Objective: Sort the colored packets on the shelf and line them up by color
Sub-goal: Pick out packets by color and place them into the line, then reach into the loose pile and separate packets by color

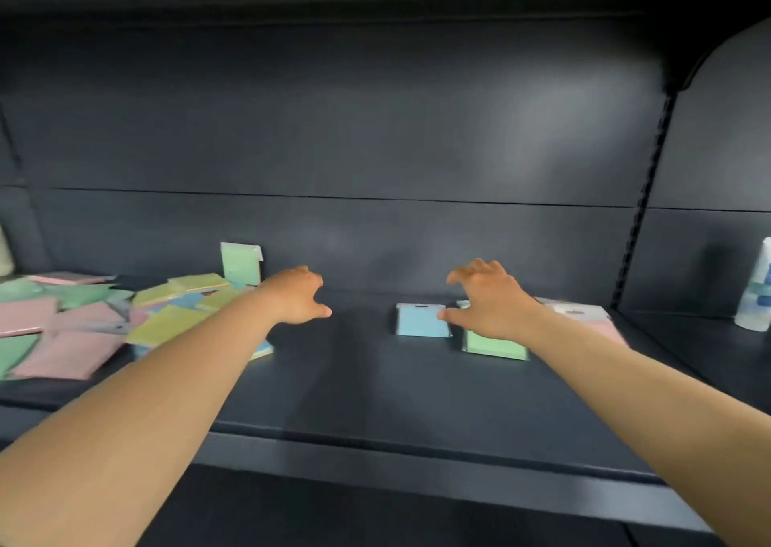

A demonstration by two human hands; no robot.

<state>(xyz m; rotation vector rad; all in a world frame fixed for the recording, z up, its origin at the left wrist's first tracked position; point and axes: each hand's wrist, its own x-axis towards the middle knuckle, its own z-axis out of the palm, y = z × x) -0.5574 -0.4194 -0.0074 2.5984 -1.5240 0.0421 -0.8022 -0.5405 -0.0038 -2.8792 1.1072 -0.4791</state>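
Left hand [298, 296] open and empty; right hand [486, 300] spread, holding nothing, over the green packet [494, 345]. Packets look thin, light, slick: pinch by the edges.

Both bare arms reach over a dark shelf [375, 400]. The left hand [298, 294] hovers empty, fingers spread, beside a loose pile [83, 321] of pink, green, yellow and blue packets. One green packet [240, 262] stands upright against the back wall. The right hand [486, 300], fingers curled and empty, hangs over a green stack [494, 344], thumb near a blue stack [421, 321]. Pink packets [600, 321] lie further right; a white bottle [757, 292] stands at the far right.
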